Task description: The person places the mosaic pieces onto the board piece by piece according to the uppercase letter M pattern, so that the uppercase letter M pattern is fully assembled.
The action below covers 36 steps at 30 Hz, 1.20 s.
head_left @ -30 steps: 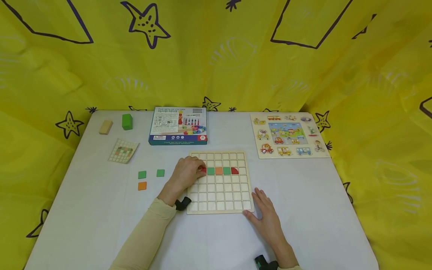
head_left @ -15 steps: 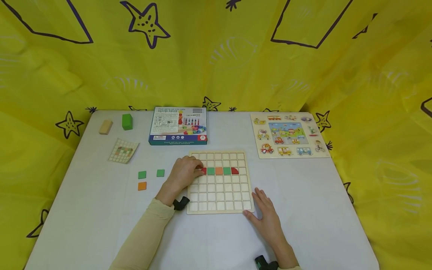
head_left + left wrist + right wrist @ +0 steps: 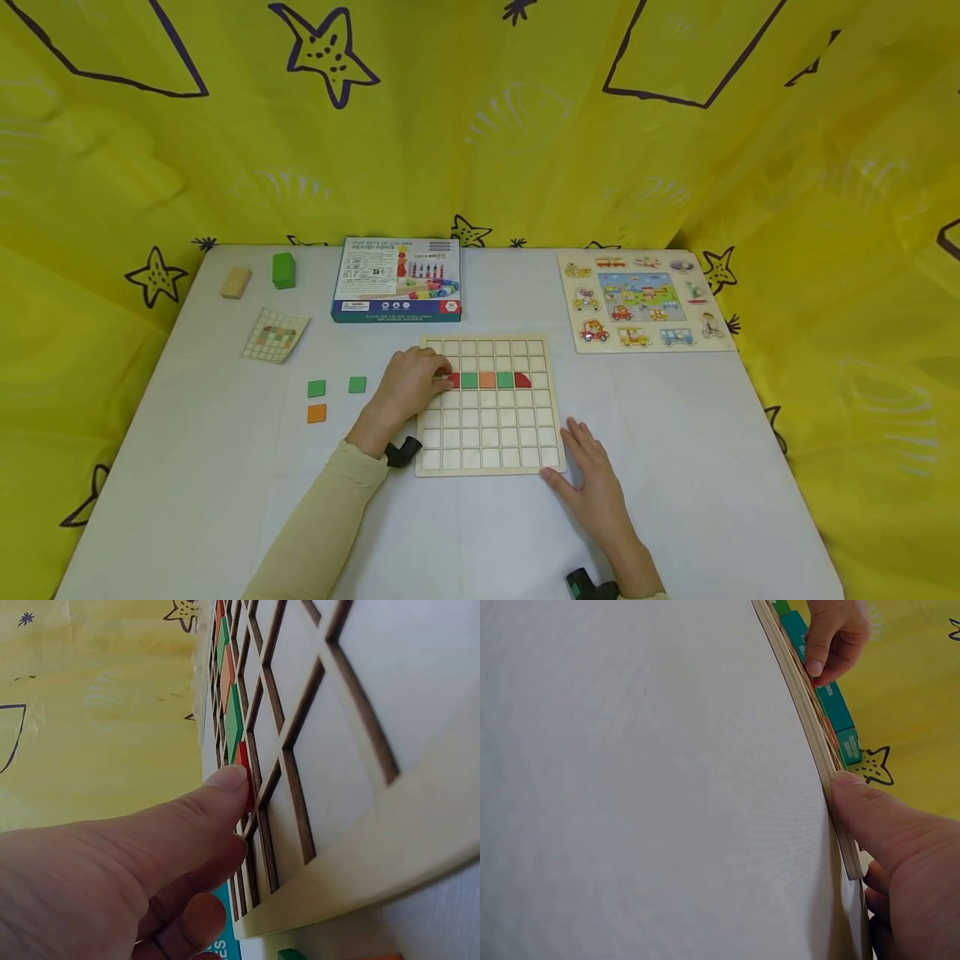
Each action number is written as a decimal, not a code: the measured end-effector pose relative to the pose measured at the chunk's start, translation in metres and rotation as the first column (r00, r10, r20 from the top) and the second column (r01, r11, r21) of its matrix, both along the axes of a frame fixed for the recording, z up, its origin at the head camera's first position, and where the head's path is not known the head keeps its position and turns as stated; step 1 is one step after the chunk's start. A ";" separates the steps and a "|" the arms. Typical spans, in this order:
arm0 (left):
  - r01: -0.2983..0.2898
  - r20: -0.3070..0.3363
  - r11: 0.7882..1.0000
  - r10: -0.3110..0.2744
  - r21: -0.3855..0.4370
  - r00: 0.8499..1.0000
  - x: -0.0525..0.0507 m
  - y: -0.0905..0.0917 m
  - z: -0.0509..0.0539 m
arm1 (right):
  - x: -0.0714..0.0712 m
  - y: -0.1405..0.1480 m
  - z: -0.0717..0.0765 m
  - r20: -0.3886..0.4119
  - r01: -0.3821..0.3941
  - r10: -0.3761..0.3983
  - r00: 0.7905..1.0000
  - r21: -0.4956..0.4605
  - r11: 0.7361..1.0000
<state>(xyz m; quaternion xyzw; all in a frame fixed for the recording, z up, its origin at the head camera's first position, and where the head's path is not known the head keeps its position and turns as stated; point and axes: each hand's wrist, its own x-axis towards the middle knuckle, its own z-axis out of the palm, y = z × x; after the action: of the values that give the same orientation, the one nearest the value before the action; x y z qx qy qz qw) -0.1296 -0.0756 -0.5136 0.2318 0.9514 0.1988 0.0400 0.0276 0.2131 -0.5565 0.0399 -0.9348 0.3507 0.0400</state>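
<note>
One red tile (image 3: 241, 754) (row's left end) touches the left hand (image 3: 406, 388)

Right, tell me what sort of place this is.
Probably a curtained-off play or learning corner: a yellow patterned curtain hangs behind and to both sides of a white table, which holds a gridded wooden board and a picture puzzle.

Leftmost red tile (image 3: 455, 380) partly hidden
</note>
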 end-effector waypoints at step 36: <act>-0.237 0.052 0.970 0.235 0.045 0.971 0.012 -0.105 0.018 | -0.001 0.001 -0.002 0.006 -0.004 0.004 1.000 0.021 1.000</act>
<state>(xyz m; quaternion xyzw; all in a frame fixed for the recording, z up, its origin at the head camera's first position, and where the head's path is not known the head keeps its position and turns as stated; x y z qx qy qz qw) -0.1175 -0.1802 -0.4954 0.1134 0.9656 0.2317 0.0320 0.0266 0.2146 -0.5584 0.0409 -0.9385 0.3410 0.0360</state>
